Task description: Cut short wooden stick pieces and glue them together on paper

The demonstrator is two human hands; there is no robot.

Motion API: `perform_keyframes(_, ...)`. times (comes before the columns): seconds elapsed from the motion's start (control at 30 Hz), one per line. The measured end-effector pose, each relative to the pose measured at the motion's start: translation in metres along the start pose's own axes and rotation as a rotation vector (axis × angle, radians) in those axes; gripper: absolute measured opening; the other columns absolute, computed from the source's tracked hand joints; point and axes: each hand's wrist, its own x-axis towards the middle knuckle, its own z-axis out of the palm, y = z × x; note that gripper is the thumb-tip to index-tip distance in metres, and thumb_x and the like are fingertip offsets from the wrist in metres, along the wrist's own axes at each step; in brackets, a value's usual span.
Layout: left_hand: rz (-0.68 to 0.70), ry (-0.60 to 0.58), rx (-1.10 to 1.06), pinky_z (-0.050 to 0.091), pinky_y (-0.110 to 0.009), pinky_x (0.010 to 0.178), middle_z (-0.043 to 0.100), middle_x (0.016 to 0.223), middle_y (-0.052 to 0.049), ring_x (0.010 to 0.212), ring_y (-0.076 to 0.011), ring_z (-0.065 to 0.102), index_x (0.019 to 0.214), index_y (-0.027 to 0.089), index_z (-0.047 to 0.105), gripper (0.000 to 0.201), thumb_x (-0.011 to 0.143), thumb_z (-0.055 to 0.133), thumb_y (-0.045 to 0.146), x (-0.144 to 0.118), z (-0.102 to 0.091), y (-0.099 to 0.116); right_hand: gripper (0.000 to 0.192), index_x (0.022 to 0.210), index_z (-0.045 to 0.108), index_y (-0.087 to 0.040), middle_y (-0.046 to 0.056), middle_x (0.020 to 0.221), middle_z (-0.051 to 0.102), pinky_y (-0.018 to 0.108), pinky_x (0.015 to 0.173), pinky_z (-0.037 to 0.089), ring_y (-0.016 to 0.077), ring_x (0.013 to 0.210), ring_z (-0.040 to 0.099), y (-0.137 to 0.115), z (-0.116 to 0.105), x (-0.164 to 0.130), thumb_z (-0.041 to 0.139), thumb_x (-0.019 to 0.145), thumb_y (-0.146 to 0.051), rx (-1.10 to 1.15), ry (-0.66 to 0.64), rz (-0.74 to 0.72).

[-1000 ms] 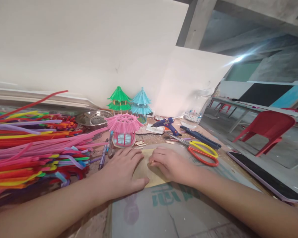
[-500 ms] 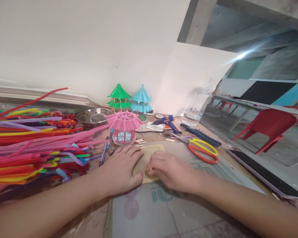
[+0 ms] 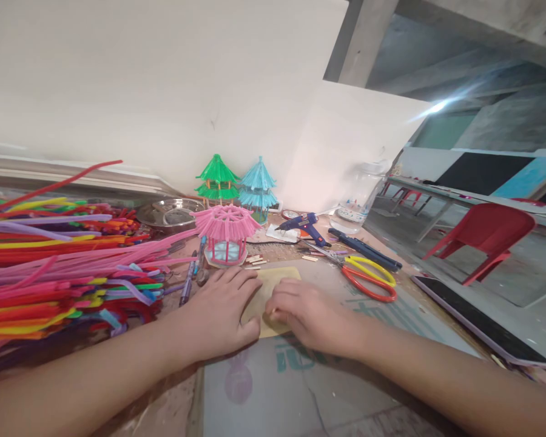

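Teal print on mat; illegible, partly covered.

Matt tan card, smooth, flat under bare left hand and right hand. Beneath, a glossy printed sheet, scuffed and creased. Fuzzy chenille stems in a bright pile, soft and matt. Same fuzzy stuff on the pink pavilion, green pavilion and blue pavilion. Shiny metal dish. Smooth plastic on scissors handles and blue glue gun. Clear jar, glassy. Glossy red plastic chair. Pale bare wooden sticks.
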Motion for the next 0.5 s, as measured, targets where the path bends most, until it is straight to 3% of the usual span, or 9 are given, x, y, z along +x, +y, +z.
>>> perform_keyframes(0.27,0.016,0.063,-0.042,0.038,-0.055,0.108,0.059,0.134,-0.015,0.127,-0.0342,0.05,0.124,0.015,0.06,0.047,0.08,0.052,0.03,-0.0005,0.0026,-0.0015,0.021,0.075,0.059,-0.018,0.004,0.075,0.064,0.025,0.066,0.043,0.0162,0.073,0.056,-0.0005,0.002,0.0015,0.051,0.086,-0.002,0.033,0.001,-0.025)
perform_keyframes(0.4,0.015,0.047,-0.037,0.037,-0.055,0.109,0.058,0.135,-0.016,0.128,-0.0344,0.049,0.125,0.013,0.059,0.049,0.078,0.053,0.028,-0.0008,0.0025,-0.0018,0.02,0.074,0.059,-0.017,0.004,0.073,0.062,0.027,0.065,0.043,0.0173,0.071,0.055,-0.0007,0.0003,0.0021,0.052,0.087,-0.005,-0.036,0.032,0.029)
perform_keyframes(0.5,0.019,0.041,-0.032,0.037,-0.055,0.109,0.058,0.135,-0.016,0.128,-0.0341,0.049,0.126,0.012,0.059,0.049,0.08,0.052,0.03,-0.001,0.0024,-0.0016,0.02,0.076,0.06,-0.017,0.004,0.074,0.062,0.025,0.064,0.043,0.0161,0.071,0.055,-0.0018,-0.0004,0.0014,0.05,0.086,-0.003,0.024,0.01,-0.025)
